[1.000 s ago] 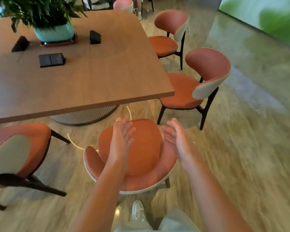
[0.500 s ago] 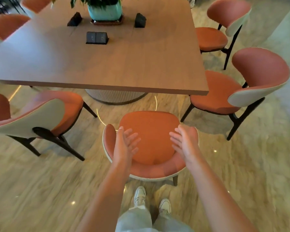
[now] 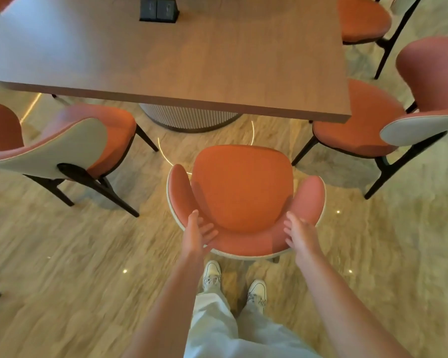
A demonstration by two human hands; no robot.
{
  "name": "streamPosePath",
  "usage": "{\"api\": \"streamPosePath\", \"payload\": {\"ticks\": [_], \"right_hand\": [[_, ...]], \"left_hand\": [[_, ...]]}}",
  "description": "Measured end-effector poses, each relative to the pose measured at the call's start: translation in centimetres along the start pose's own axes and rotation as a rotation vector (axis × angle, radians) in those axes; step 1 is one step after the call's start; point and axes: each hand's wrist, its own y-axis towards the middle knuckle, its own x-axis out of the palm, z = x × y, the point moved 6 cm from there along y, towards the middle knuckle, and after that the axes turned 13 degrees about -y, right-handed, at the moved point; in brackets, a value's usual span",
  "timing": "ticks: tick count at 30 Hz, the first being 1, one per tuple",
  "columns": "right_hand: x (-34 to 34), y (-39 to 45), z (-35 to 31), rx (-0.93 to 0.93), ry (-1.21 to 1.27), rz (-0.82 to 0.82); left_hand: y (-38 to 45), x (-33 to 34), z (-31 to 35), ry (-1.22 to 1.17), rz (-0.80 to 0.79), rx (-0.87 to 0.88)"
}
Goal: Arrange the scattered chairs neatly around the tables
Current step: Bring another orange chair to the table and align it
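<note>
Brown wooden desk (image 3: 192, 60) near edge faces the orange cushioned chair with curved pink backrest (image 3: 241, 187), which stands just short of it, seat not tucked under. Left hand (image 3: 195, 235) and right hand (image 3: 299, 235) fingers released, straight over the backrest, contact unclear. Risk: an uneven shove skews it into the neighbouring orange chair at the desk's right corner (image 3: 357, 120).

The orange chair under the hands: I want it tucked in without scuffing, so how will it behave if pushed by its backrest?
The orange chair looks rigid, so it should move as one piece. Its thin dark legs on the glossy floor probably slide readily. Pushing high on the curved backrest, where the left hand and right hand are, might tip it forward.
</note>
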Motion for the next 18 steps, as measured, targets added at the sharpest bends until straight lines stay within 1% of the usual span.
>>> {"api": "streamPosePath", "payload": {"ticks": [3,6,8,11,14,18], "right_hand": [[0.5,0.8,1.5,0.068,-0.018,0.07],[0.3,1.1,2.5,0.086,0.005,0.167],[0.2,1.1,3.2,0.11,0.029,0.233],[-0.2,1.6,4.6,0.149,0.063,0.288],[-0.2,1.6,5.7,0.204,0.105,0.285],[1.0,2.2,7.5,0.264,0.122,0.19]], "left_hand": [[1.4,-0.3,-0.1,0.07,0.01,-0.013],[2.5,-1.0,0.0,0.179,0.047,0.045],[3.1,-1.3,0.3,0.185,0.078,0.065],[3.7,-2.5,0.1,0.13,0.147,0.045],[4.4,-4.0,-0.7,0.149,0.186,0.037],[5.2,-5.1,-2.1,0.179,0.214,-0.003]]}}
